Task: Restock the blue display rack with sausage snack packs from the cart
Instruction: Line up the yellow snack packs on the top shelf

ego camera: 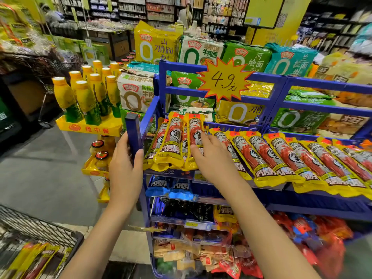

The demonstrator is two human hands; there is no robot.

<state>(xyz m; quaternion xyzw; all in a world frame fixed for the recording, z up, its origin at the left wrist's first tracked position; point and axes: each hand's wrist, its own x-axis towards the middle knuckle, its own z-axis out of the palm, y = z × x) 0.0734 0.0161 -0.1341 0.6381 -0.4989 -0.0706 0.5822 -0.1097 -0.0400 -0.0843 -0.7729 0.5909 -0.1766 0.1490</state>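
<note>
A blue display rack (267, 77) holds yellow sausage snack packs (281, 158) in a slanted row on its top tier. My left hand (125, 164) grips the rack's left corner post, thumb wrapped round its front. My right hand (213, 158) lies with straight fingers on a small pile of packs (172, 143) at the tier's left end. The wire cart (40, 232) sits at the bottom left with several more yellow packs (34, 260) inside.
Lower tiers carry blue packs (171, 190), dark packs and red snack bags (314, 234). Noodle bags (201, 51) are stacked behind the rack. A yellow stand of green-and-yellow bottles (86, 97) stands to the left. Grey floor (40, 178) lies between cart and stand.
</note>
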